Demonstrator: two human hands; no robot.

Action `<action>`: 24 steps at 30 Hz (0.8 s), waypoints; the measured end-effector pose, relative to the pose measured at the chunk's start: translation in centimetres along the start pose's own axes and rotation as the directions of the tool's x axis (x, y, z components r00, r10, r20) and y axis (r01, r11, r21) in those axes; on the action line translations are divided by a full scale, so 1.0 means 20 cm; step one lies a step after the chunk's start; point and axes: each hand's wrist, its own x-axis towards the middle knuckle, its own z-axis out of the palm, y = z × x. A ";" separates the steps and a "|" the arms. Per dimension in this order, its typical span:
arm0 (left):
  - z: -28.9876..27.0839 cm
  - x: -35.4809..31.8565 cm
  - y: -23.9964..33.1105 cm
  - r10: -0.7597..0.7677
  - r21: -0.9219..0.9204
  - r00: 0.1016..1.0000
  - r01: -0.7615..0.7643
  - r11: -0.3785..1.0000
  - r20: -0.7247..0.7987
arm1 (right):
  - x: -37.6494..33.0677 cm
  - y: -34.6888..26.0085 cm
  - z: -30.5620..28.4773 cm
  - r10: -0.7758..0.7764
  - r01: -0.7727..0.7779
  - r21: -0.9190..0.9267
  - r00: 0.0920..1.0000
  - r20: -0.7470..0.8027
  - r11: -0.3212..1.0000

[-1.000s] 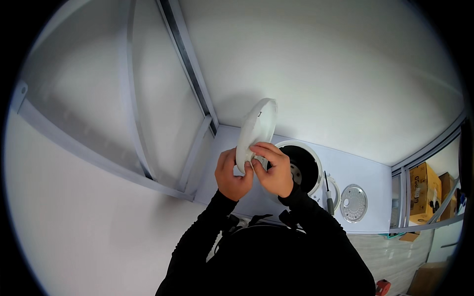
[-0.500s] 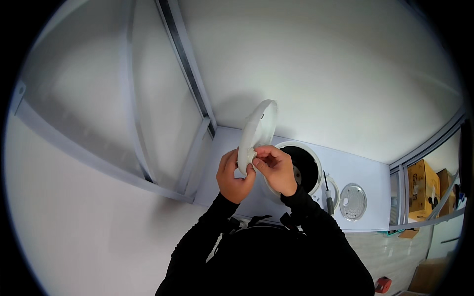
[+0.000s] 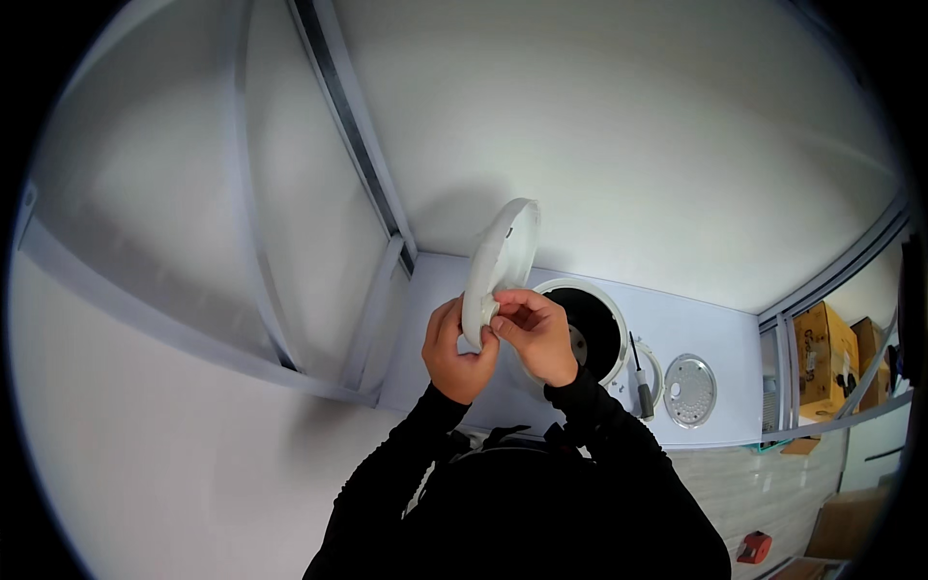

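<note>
One left hand (image 3: 458,360) curls round the white cover (image 3: 502,263), upended just left of the pot (image 3: 601,324), seemingly bracing it while the right hand (image 3: 538,340), nearly closed, pinches its small fitting (image 3: 490,308).

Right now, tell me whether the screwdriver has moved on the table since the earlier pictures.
No. Against the tabletop and the perforated disc, the screwdriver keeps its place, left of the disc; the whole view shifts slightly.

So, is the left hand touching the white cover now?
Touching. The head view shows the left hand closed around the lower end of the white cover, thumb and fingers on opposite sides.
</note>
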 end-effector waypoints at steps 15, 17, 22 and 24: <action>-0.02 0.03 -0.06 -0.001 -0.100 0.945 0.035 0.994 0.328 | -0.07 -0.04 -0.02 -0.128 0.082 -0.362 0.986 -0.107 0.929; -0.01 -0.01 -0.10 -0.024 -0.127 0.930 0.075 0.989 0.366 | -0.10 -0.06 -0.06 -0.162 0.096 -0.334 0.971 -0.175 0.938; 0.02 -0.06 -0.17 -0.043 -0.214 0.923 0.134 0.968 0.384 | -0.19 -0.14 -0.17 -0.229 0.072 -0.449 0.924 -0.307 0.891; 0.02 -0.07 -0.20 -0.050 -0.213 0.906 0.152 0.965 0.419 | -0.24 -0.14 -0.21 -0.288 0.053 -0.526 0.881 -0.376 0.849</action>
